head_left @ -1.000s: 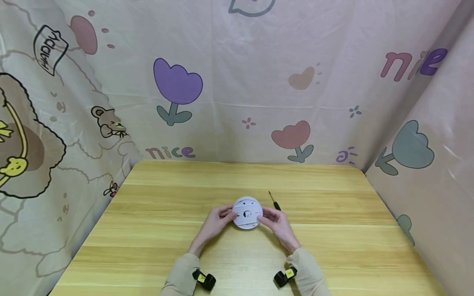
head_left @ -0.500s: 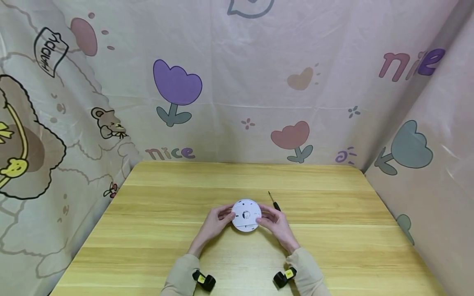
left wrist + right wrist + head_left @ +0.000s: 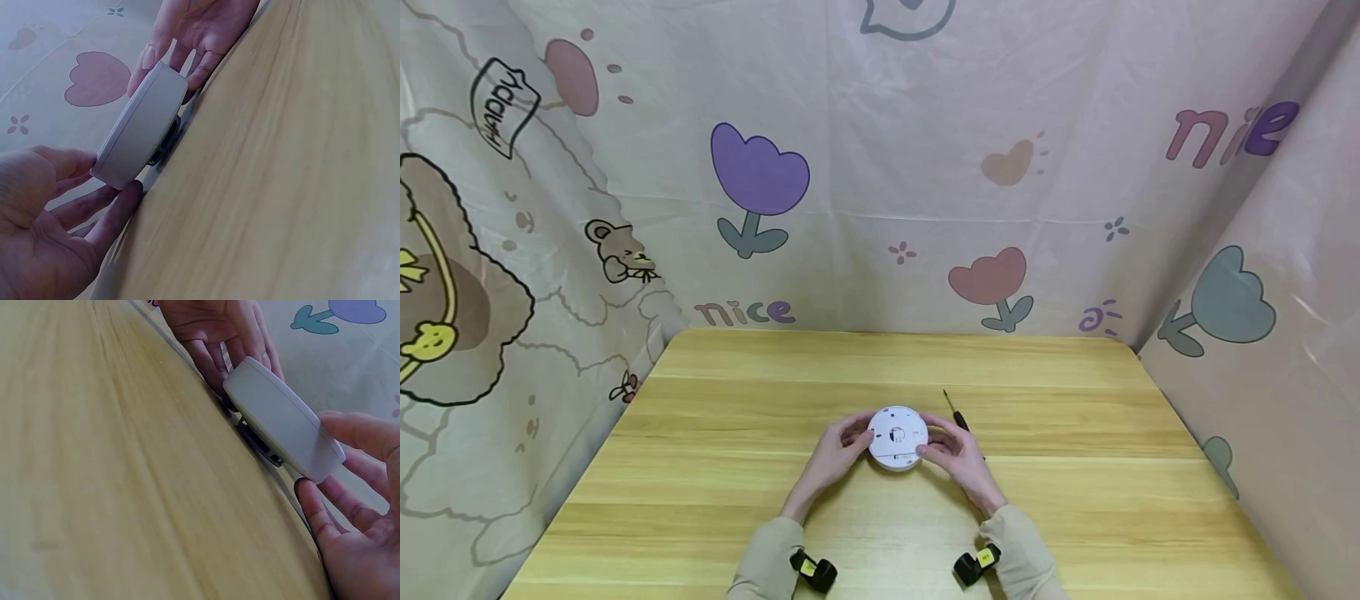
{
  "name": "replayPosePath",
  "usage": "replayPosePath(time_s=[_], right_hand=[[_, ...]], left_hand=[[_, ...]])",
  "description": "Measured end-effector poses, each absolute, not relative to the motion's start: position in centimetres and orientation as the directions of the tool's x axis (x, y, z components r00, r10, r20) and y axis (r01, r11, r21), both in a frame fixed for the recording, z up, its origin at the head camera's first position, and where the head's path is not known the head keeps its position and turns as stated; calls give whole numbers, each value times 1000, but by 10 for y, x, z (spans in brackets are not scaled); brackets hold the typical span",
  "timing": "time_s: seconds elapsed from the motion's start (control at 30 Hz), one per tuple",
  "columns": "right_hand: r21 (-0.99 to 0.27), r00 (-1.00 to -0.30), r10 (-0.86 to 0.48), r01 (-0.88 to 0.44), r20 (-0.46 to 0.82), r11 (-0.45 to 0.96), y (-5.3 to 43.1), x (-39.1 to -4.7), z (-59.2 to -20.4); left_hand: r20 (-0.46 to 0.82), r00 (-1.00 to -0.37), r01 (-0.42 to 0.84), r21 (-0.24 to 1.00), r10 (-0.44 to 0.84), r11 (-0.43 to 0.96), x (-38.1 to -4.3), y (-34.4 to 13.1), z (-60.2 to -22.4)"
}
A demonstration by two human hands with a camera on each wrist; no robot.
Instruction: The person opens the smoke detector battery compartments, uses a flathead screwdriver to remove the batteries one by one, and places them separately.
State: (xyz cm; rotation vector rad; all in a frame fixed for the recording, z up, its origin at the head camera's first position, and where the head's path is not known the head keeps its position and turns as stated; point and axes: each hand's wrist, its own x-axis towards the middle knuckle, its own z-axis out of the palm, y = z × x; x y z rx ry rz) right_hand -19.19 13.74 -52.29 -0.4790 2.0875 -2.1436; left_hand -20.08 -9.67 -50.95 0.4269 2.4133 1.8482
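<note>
A round white smoke detector (image 3: 898, 457) is between both hands in the head view, its back plate with slots and a central hole facing up. My left hand (image 3: 841, 443) holds its left edge, thumb on top and fingers beneath. On the opposite edge, my right hand (image 3: 957, 457) pinches the rim the same way. The left wrist view shows the smooth side wall of the detector (image 3: 140, 128) and a dark slotted part (image 3: 167, 140) under it, close over the tabletop. In the right wrist view the detector (image 3: 281, 419) is tilted between the two sets of fingers.
A small screwdriver (image 3: 959, 417) with a black handle lies just beyond the right hand, partly hidden by it. The wooden table (image 3: 737, 375) extends to a patterned cloth backdrop (image 3: 850, 167). Black wrist cameras (image 3: 814, 572) sit at both sleeves.
The detector has come slightly toward me. Its top plate, which stood offset with a gap near the far rim, now lies more evenly on the body. The right thumb has shifted slightly nearer me.
</note>
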Motion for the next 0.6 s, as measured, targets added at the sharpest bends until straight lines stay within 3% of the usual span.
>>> replayPosePath(time_s=[0.23, 0.43, 0.6], right_hand=[[-992, -944, -306, -120, 124, -32, 137, -192, -521], [-971, -916, -351, -230, 193, 68, 137, -192, -522], [-973, -930, -340, -191, 138, 128, 136, -192, -519]], left_hand=[[101, -942, 169, 967, 320, 191, -192, -95, -491], [119, -915, 212, 955, 387, 209, -197, -94, -509], [123, -911, 222, 951, 394, 216, -194, -91, -503]])
